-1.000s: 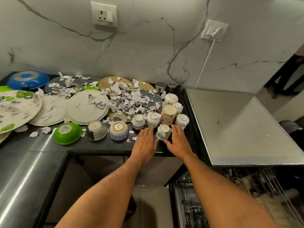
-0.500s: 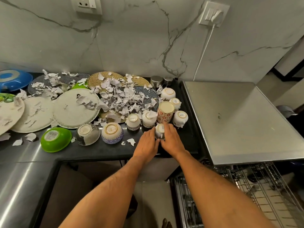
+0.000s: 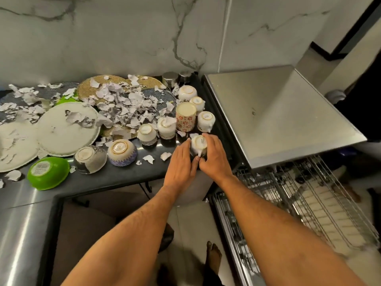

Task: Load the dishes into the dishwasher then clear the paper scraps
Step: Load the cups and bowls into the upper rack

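From the head view we see both hands meeting at the centre of the frame on a small white glazed cup [image 3: 198,145], which sits upside down near the front edge of the dark stone counter [image 3: 115,178]. Our left hand [image 3: 181,165] lies against the cup's left side with straight fingers, while our right hand [image 3: 213,156] curls its fingers over the cup's right side, grasping it.

Just above stand more inverted cups, among them a tall cylindrical one with a red floral pattern [image 3: 185,117]. Left of centre, torn paper scraps [image 3: 123,104] lie heaped, crumpled and jagged, over round woven mats and a flat white plate [image 3: 68,129]. In the lower left sit two patterned ceramic bowls and a glossy green bowl [image 3: 48,172], all overturned.

At lower right the dishwasher's wire rack [image 3: 309,203] is pulled out beneath its brushed steel top [image 3: 278,114].
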The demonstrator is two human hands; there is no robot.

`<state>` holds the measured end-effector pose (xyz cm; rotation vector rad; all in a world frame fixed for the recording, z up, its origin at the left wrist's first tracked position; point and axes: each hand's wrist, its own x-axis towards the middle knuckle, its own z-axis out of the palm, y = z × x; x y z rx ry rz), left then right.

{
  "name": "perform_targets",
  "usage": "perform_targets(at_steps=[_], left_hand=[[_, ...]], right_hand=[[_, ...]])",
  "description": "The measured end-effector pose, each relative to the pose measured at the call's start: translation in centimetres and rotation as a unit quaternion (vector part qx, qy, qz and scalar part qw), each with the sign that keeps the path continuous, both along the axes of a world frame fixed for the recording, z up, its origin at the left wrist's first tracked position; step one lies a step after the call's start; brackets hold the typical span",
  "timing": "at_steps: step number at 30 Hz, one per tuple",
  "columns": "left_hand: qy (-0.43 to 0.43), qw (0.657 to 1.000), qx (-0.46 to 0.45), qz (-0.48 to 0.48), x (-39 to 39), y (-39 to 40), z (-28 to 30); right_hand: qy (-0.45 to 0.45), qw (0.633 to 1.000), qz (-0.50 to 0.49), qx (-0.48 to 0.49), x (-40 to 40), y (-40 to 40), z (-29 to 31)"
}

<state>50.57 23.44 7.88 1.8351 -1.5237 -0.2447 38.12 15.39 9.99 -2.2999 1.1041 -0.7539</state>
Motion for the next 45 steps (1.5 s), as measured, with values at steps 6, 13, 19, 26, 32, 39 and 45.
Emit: perform_targets(at_steps=[6,13,19,26,32,39,45], left_hand=[[0.013,0.995,-0.002,-0.099,-7.3,0.9,-1.9],[0.044,0.977,0.042,-0.204,-16.6,0.5,-5.7],[0.042,0.951,0.086,-0.295,-24.7,-1.5,-8.7],[0.026,0.92,0.159,-0.356,-34.5,-4.3,-11.4],[0.037,0.892,0.233,-0.384,-42.8,-6.4,-13.7],[0.059,0.859,0.308,-0.404,-50.1,-7.5,-17.9],[0.057,0.833,0.348,-0.426,-53.7,-8.7,-21.5]], right_hand=[[-0.018,0.997,-0.081,0.004,-8.2,2.8,-2.4],[-0.019,0.982,-0.185,0.026,-18.8,5.4,-5.9],[-0.001,0.963,-0.263,0.057,-27.3,6.0,-9.0],[0.032,0.933,-0.348,0.088,-36.8,5.6,-12.0],[0.057,0.899,-0.416,0.121,-43.3,4.7,-15.5],[0.085,0.854,-0.48,0.184,-48.9,4.6,-20.1],[0.112,0.818,-0.512,0.236,-51.9,3.8,-23.4]])
